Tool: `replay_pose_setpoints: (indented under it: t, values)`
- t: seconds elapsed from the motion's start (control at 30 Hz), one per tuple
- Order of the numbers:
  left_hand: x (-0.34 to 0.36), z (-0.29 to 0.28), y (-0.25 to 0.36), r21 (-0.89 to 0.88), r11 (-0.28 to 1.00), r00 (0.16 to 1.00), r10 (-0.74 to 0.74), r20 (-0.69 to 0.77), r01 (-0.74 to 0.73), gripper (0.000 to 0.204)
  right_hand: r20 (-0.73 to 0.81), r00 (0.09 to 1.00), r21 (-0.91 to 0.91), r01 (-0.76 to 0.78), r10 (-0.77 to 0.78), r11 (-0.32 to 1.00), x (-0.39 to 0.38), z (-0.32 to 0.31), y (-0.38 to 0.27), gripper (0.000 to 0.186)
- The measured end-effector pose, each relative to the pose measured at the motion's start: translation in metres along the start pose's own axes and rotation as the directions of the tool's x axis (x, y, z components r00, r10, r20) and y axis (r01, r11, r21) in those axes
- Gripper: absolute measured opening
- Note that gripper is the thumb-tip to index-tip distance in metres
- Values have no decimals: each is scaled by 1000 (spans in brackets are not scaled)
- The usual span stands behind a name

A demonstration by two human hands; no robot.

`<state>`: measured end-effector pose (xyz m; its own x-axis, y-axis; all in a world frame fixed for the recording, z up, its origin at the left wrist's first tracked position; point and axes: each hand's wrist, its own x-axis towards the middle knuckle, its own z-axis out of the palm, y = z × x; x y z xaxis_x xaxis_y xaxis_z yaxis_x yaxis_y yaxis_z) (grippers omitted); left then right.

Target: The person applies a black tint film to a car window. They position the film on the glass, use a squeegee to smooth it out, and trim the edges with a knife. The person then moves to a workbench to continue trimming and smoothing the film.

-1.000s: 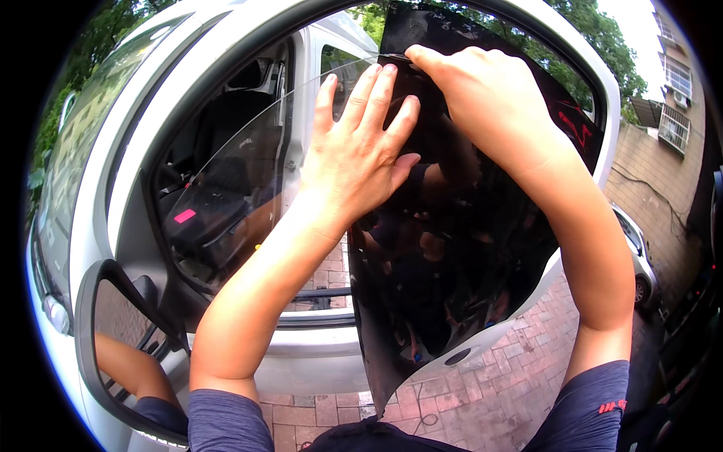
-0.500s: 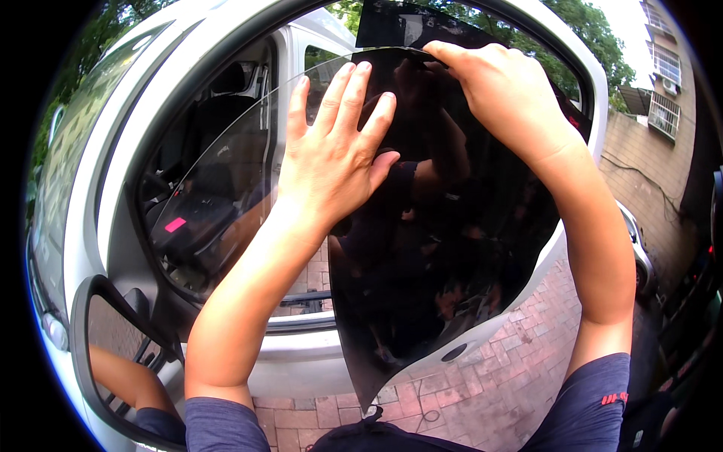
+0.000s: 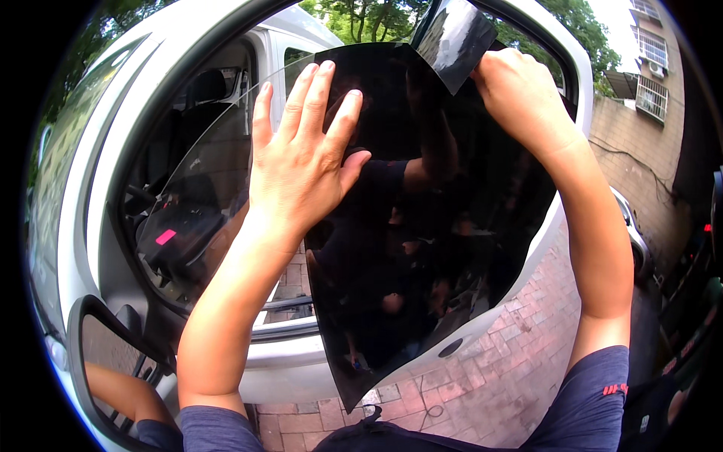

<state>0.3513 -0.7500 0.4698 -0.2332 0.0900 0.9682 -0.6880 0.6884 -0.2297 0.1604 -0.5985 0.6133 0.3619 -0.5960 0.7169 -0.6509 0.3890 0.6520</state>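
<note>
A dark tint film (image 3: 467, 248) covers the right part of a partly lowered car door window glass (image 3: 207, 169). Its lower corner hangs below the sill, over the white door (image 3: 294, 365). My left hand (image 3: 297, 162) lies flat with fingers spread, over the glass and the film's left edge near the top. My right hand (image 3: 527, 98) is closed at the upper right, its fingers curled on the film's upper part. There a shiny film flap (image 3: 457, 45) folds down over the glass's top edge. The right fingertips are mostly hidden behind the hand.
A side mirror (image 3: 113, 361) juts out at lower left. The black window frame (image 3: 139, 151) arches around the glass. Through the glass show a dark seat and a pink sticker (image 3: 166, 237). Brick paving (image 3: 467, 392) lies below; a parked car (image 3: 631, 226) and a building (image 3: 640, 128) are on the right.
My right hand has moved right along the glass's top edge, its fingers now curled. The film's upper part, which stood above the edge, is now folded into a shiny flap. My left hand stays spread.
</note>
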Motion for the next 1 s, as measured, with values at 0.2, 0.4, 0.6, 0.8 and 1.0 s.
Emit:
replay_pose_setpoints:
  t: [0.2, 0.4, 0.6, 0.8, 1.0]
  values:
    - [1, -3, 1, 10, 1000, 1000, -10, 4, 10, 61, -67, 998, 7, 12, -12, 1000, -9, 18, 24, 13]
    - [-1, -3, 2, -23, 1000, 1000, -17, 11, 17, 64, -111, 994, 52, 13, -8, 999, -19, 17, 33, 15]
    - [-2, -2, -1, 2, 1000, 1000, -13, 9, 13, 64, -160, 986, 139, -24, 47, 990, -34, 18, 40, 22]
    - [-1, 1, 4, 4, 1000, 1000, -11, -9, 11, 63, 75, 994, 398, -100, 77, 912, -40, 17, 61, 39]
    - [2, -1, 10, -10, 1000, 999, -23, 24, 24, 66, -209, 971, 161, 153, -118, 975, -39, 27, 62, 44]
